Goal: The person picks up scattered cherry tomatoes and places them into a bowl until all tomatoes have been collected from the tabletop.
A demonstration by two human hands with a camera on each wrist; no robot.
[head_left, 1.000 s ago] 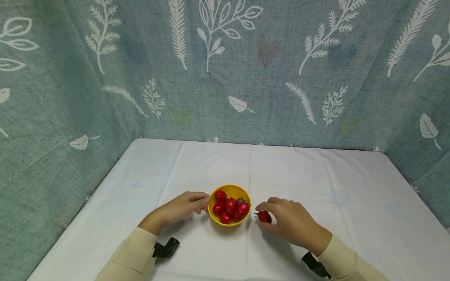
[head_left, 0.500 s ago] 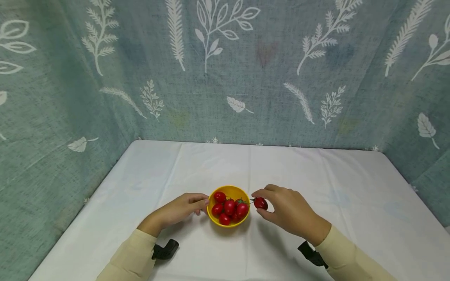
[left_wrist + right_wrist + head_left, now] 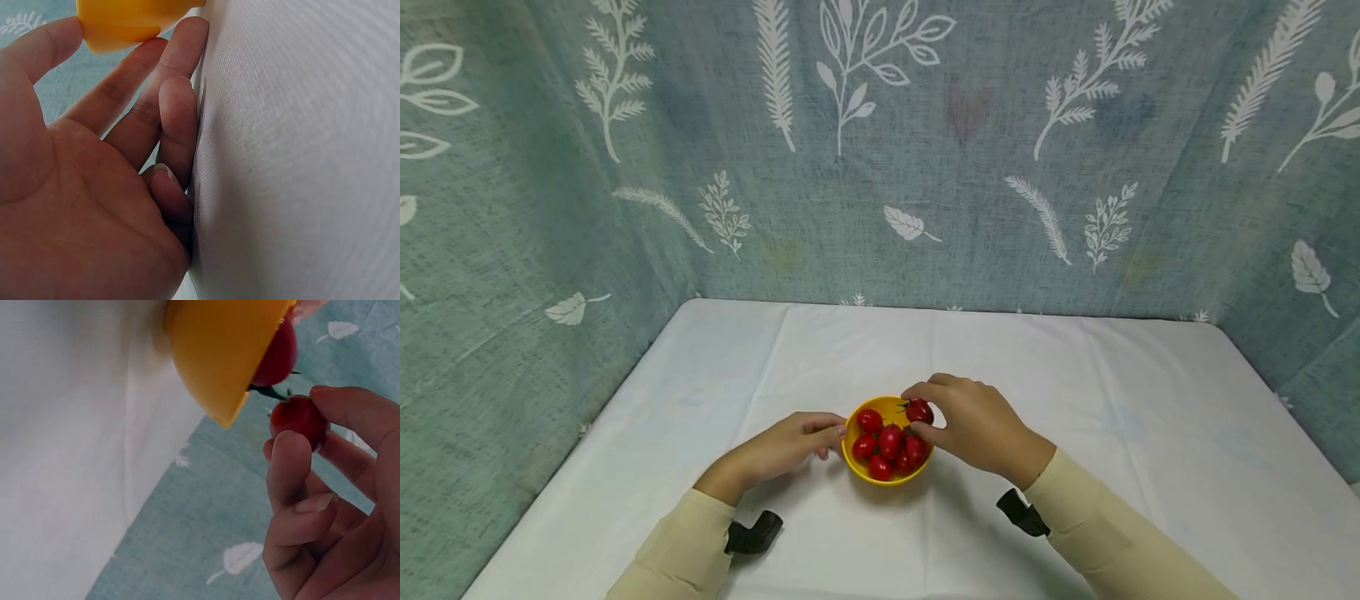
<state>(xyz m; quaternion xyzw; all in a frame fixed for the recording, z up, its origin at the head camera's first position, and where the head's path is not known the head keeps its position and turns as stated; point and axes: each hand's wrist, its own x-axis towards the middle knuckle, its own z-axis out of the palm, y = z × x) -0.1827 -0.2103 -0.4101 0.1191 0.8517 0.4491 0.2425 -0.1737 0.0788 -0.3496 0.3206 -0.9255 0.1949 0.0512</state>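
In the head view, a yellow bowl (image 3: pixel 884 482) with several red cherry tomatoes (image 3: pixel 890 442) sits on the white-covered table. My left hand (image 3: pixel 778 454) steadies the bowl at its left side. In the left wrist view, the thumb is at the rim of the bowl (image 3: pixel 119 25) and the forefinger touches lower on its wall. My right hand (image 3: pixel 981 425) pinches one cherry tomato (image 3: pixel 919 411) over the bowl's right rear rim. The right wrist view shows this held tomato (image 3: pixel 299 422), with a green stem, between thumb and fingertips, just outside the rim.
A white cloth (image 3: pixel 820 358) covers the table. Grey-green curtains (image 3: pixel 865 208) with white leaf prints hang behind it and at both sides. Black wrist devices (image 3: pixel 754 533) sit below the beige sleeves.
My right hand has lifted the cherry tomato off the table and carried it left and away from me, to over the bowl. My left hand stays at the bowl.
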